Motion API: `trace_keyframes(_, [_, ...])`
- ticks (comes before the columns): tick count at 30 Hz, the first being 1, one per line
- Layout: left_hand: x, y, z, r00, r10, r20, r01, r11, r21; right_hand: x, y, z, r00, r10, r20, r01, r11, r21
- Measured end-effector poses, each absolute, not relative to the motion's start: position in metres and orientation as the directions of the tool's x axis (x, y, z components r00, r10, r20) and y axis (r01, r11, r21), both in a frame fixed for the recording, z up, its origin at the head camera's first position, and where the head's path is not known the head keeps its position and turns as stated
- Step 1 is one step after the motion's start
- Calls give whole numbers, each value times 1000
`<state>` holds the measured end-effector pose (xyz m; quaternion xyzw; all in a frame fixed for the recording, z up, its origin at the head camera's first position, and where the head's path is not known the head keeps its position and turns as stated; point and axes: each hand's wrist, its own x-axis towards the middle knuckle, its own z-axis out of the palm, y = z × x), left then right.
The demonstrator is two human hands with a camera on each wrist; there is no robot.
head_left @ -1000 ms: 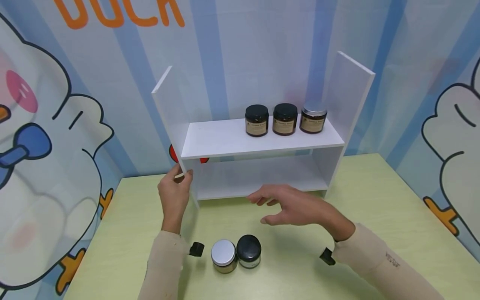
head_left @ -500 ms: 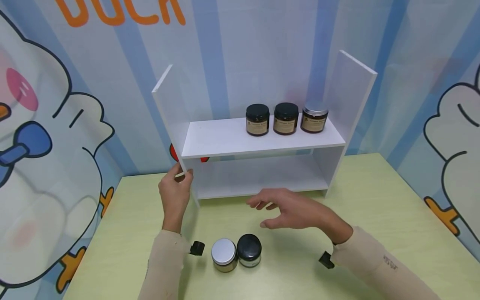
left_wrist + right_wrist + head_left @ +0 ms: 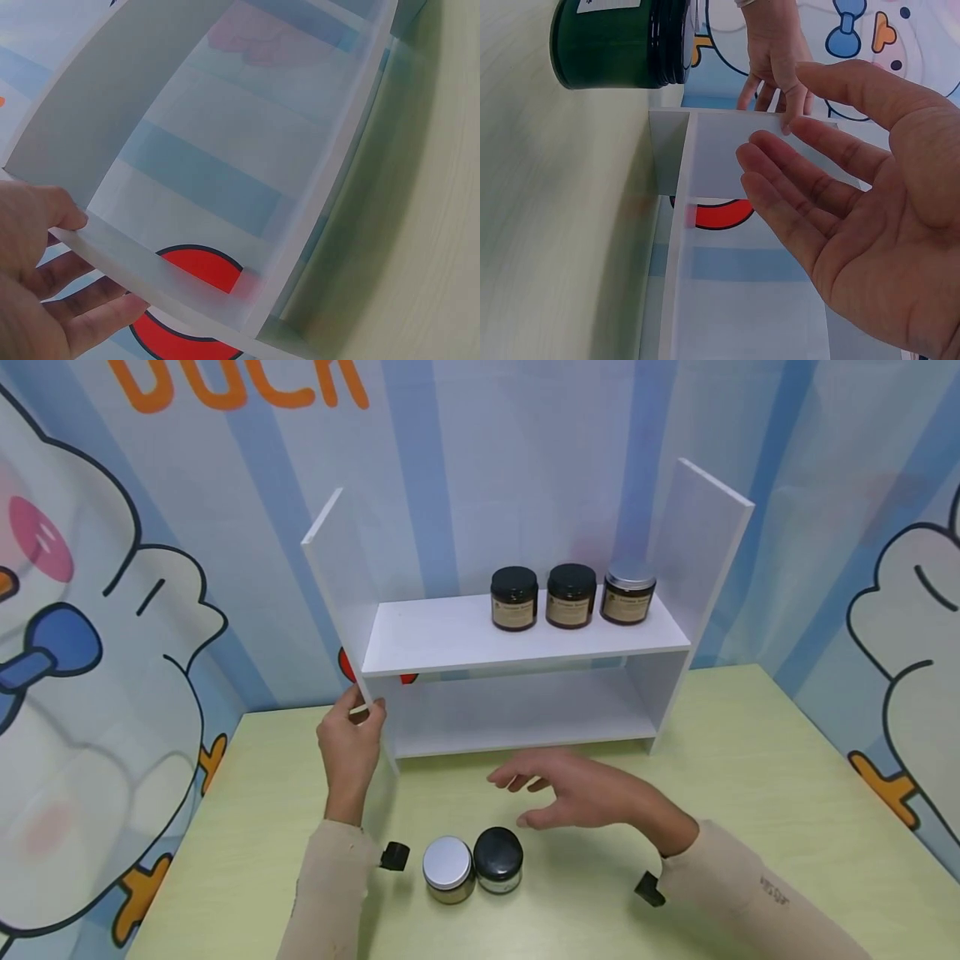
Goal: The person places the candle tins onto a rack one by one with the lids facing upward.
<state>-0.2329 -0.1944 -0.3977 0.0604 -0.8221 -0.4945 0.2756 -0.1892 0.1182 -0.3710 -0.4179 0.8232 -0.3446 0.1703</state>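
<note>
My left hand (image 3: 349, 753) grips the left side panel of a white two-tier shelf (image 3: 450, 639); in the left wrist view its thumb (image 3: 69, 214) lies on the panel's edge with the fingers behind. My right hand (image 3: 588, 789) hovers in front of the shelf over the table, fingers relaxed and apart, holding nothing. Below and left of it stand two jars on the table, one with a silver lid (image 3: 447, 864), the other with a black lid (image 3: 498, 858). A dark green jar (image 3: 619, 41) shows near the right hand in the right wrist view.
On the upper tier sit two black-lidded jars (image 3: 513, 599) (image 3: 571, 597) and a silver-lidded jar (image 3: 628, 594), toward the right panel. The shelf stands on a pale green table (image 3: 750, 752). Behind it hangs a blue striped backdrop (image 3: 517, 460) with cartoon figures.
My right hand has shifted slightly toward me and lower, nearer the two jars on the table. The left hand stays on the panel, and the jars have not moved.
</note>
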Motion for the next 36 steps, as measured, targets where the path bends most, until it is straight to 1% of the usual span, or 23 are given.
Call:
trace_keyframes(9, [-233, -195, -397, -840, -372, 394, 175, 503, 847, -189, 117, -379, -586, -811, -2, -549, 399, -734])
trace_keyframes(19, [-233, -195, -398, -839, -371, 398, 179, 503, 845, -185, 111, -390, -565, -823, -52, -510, 398, -763])
trace_keyframes(30, [-232, -195, -399, -841, -373, 393, 177, 496, 850, -181, 108, -403, -546, -836, -55, -509, 383, -770])
trace_keyframes(36, [-232, -195, -399, -841, -372, 392, 181, 490, 853, -177, 105, -408, -550, -832, -68, -508, 399, -763])
